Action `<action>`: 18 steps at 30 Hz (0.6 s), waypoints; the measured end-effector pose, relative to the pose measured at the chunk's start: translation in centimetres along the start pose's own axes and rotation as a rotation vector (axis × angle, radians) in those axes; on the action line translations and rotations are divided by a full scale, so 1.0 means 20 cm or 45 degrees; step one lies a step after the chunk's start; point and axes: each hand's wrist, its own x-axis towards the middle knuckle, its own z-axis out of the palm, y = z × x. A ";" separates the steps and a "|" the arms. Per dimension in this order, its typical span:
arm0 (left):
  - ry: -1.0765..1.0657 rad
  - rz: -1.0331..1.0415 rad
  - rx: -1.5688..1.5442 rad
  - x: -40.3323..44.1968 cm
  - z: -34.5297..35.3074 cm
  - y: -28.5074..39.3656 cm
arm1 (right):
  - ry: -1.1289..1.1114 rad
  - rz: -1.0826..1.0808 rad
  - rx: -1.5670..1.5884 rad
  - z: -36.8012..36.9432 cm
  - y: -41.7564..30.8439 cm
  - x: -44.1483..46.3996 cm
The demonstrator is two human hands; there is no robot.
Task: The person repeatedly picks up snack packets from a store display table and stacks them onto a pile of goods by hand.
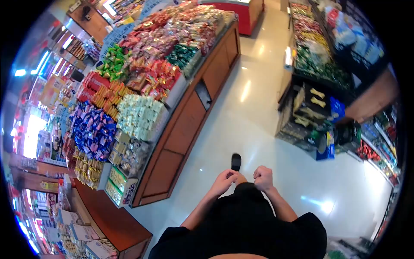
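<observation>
My left hand [224, 181] is in front of my waist, its fingers curled loosely together, with nothing visible in them. Beside it, a short gap away, my right hand [263, 178] is closed in a fist, and no object shows in it. Neither hand touches any goods. Nearest on the left is a wooden display counter [183, 136] heaped with wrapped sweets. Its near end holds blue-wrapped sweets [92, 131], pale green packets [140, 116] and a green-and-white box [116, 183].
A glossy pale floor [241, 112] runs ahead as an aisle; my black shoe [236, 162] is on it. To the right stand a shelf of packaged goods [315, 52] and stacked dark boxes [304, 116]. A brown wooden counter [108, 220] is at lower left, a red counter [237, 15] far ahead.
</observation>
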 end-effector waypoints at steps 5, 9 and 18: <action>0.224 -0.120 -0.896 0.55 -0.38 0.07 | -0.140 0.091 -0.042 0.20 0.08 0.73; 0.648 0.177 -0.708 0.82 -0.68 0.27 | -0.238 0.065 -0.049 0.32 0.12 1.25; 1.046 0.256 -0.285 1.47 -1.26 0.52 | -0.241 0.113 0.071 0.69 0.11 2.15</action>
